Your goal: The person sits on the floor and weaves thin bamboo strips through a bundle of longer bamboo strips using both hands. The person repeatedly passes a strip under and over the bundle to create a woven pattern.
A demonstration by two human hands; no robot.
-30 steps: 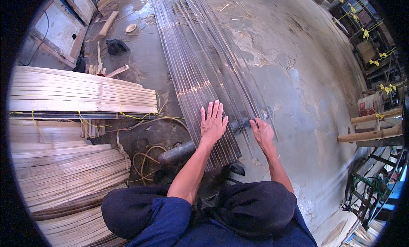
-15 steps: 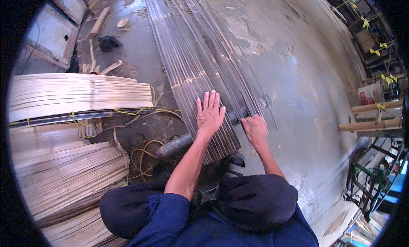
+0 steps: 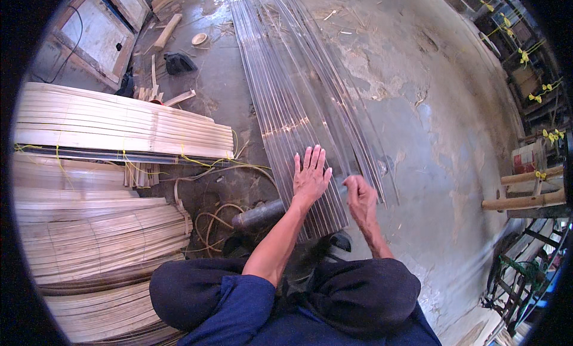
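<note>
A panel of long, narrow, dark glossy strips (image 3: pixel 286 128) lies side by side on the floor, its near end resting across a dark pipe-like cylinder (image 3: pixel 262 213). My left hand (image 3: pixel 310 180) is flat on the panel near that end, with its fingers stretched out. To its right my right hand (image 3: pixel 362 198) is closed, just off the panel's right edge; what its fingers hold, if anything, is hidden. A few loose strips (image 3: pixel 343 101) of the same kind lie right of the panel, their near ends beside my right hand.
Stacked pale slat bundles tied with yellow cord (image 3: pixel 125 122) and more pale slats (image 3: pixel 113 232) fill the left side. Coiled cane (image 3: pixel 209 226) lies beside the cylinder. A small round bowl (image 3: pixel 199 40) sits farther off. Bamboo poles (image 3: pixel 525 201) jut from a rack at right.
My view has shifted, so the scene sits farther right and lower. My right hand has drawn back slightly toward me, off the strips. The left hand still presses flat on the panel.
</note>
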